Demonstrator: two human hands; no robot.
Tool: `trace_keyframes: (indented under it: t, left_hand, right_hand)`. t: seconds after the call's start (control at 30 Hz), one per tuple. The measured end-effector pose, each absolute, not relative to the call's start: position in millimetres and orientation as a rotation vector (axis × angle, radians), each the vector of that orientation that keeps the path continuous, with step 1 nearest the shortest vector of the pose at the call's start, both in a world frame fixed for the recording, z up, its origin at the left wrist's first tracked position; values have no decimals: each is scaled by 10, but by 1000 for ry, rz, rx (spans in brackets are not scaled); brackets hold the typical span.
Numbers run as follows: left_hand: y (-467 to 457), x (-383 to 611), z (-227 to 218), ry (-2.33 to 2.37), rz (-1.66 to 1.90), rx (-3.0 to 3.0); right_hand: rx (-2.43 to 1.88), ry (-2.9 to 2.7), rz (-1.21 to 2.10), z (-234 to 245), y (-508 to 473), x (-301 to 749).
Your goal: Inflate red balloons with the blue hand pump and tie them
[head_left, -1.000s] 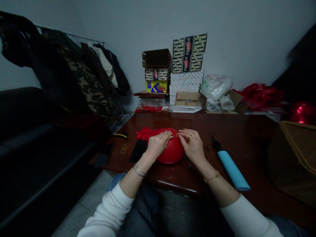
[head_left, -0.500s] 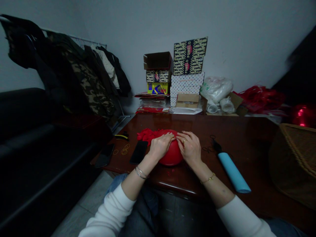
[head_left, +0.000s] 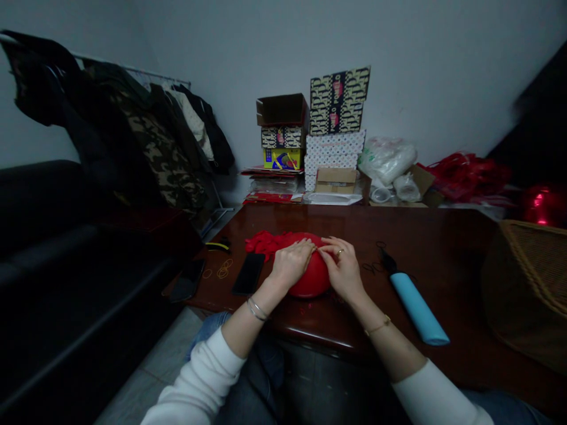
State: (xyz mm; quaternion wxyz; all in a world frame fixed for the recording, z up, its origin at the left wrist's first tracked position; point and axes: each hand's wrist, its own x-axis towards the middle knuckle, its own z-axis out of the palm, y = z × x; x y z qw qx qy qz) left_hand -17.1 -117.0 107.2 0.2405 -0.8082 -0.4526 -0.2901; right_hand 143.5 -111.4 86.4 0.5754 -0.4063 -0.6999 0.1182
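Observation:
An inflated red balloon [head_left: 312, 278] lies on the dark wooden table [head_left: 425, 260] in front of me. My left hand [head_left: 290, 264] curls over its left side, fingers closed near the top. My right hand [head_left: 343, 268] covers its right side, fingers pinched toward the left hand at the balloon's top. A thin yellowish band seems to run between the fingertips; I cannot make it out clearly. A heap of flat red balloons [head_left: 264, 242] lies just behind.
A light blue hand pump [head_left: 411, 304] lies right of the balloon. Two black phones [head_left: 248, 273] and yellow rubber bands [head_left: 224, 270] lie to the left. A wicker basket [head_left: 529, 283] stands at the right. Boxes [head_left: 337, 127] and bags are stacked at the back, coats hang left.
Both hands have stayed on the balloon's top, their fingertips drawing closer together. The balloon has hardly moved.

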Motion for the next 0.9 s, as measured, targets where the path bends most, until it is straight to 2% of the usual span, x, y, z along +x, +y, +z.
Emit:
trace_keyframes:
  t: [0.2, 0.3, 0.67, 0.9]
  left_hand:
    - [-1172, -138, 1056, -1262, -788, -2254]
    - [-1192, -115, 1056, -1240, -792, -2259]
    - [-1251, -50, 1100, -1132, -799, -2295]
    - [-1273, -39, 1107, -1114, -765, -2281]
  right_hand:
    - [-818, -1554, 700, 888, -1075, 1459]
    - [-771, -1537, 734, 902, -1075, 1450]
    - [-888, -1470, 68, 858, -1094, 1359]
    - [-955, -1393, -96, 826, -1072, 1324]
